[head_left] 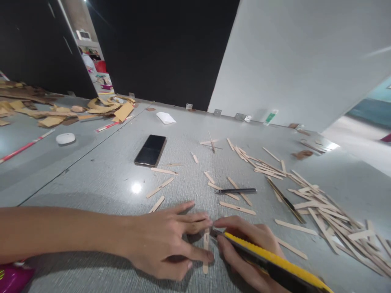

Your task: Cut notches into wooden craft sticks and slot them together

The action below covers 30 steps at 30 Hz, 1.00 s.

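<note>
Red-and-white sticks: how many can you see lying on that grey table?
2. One red-and-white stick lies at the far left, running out of the picture; the other lies beside the tan scraps. More may be hidden beneath those.

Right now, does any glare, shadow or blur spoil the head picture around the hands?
Head view: a bright glare spot lies on the table near the phone; shadow falls beneath the left hand; the tip of the yellow-and-black cutter looks dark and soft beside the stick; the background at far right is blurred.
</note>
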{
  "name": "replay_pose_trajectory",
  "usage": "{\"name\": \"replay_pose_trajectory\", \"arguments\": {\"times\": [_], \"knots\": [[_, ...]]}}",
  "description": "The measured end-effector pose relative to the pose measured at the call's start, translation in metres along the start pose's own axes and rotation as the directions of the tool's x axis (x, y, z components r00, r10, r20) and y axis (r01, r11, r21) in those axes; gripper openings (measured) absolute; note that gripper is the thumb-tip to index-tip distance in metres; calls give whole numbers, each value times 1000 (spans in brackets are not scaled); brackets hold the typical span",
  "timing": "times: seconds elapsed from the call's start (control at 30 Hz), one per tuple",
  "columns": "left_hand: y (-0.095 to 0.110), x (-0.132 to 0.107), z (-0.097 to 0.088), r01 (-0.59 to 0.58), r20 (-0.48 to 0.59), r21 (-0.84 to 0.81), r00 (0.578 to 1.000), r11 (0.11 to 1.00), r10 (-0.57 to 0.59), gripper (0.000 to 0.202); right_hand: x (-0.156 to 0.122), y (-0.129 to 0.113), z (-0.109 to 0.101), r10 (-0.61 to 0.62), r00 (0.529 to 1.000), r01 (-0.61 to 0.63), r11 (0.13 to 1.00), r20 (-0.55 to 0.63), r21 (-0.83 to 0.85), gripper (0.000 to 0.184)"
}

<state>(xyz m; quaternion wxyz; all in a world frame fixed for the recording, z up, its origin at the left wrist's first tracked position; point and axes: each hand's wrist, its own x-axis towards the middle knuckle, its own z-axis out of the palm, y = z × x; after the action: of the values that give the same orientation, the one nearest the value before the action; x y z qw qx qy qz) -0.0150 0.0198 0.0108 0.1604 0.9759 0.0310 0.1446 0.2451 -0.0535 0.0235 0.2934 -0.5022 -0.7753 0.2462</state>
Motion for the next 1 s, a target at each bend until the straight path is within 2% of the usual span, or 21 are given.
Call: {"name": "replay_pose_trajectory", "arguments": {"times": [0.07,0.2,0.3,0.4,0.53,1.0], "knots": [[1,0,0,-19,-16,10,1000,1000,19,43,1,0,-1,3,1000,-3,1000,3,17,15],[2,-1,0,-21,12,9,1000,1000,21,40,-1,3,-2,7,1000,-7,1000,4,-15,30],[1,-1,1,-41,36,-23,998,999,42,41,-2,0,-2,34,996,-33,999,82,-8,23],[0,-1,1,-51,55,-25,997,998,53,41,0,-5,-1,9,989,-17,998,147,58,19],[-2,0,1,-61,38,-19,997,998,62,40,2,-9,-1,2,993,-10,998,115,66,22],[-1,1,0,-58,28,-62,998,996,60,41,3,-8,-2,3,990,-6,1000,139,24,34]]}}
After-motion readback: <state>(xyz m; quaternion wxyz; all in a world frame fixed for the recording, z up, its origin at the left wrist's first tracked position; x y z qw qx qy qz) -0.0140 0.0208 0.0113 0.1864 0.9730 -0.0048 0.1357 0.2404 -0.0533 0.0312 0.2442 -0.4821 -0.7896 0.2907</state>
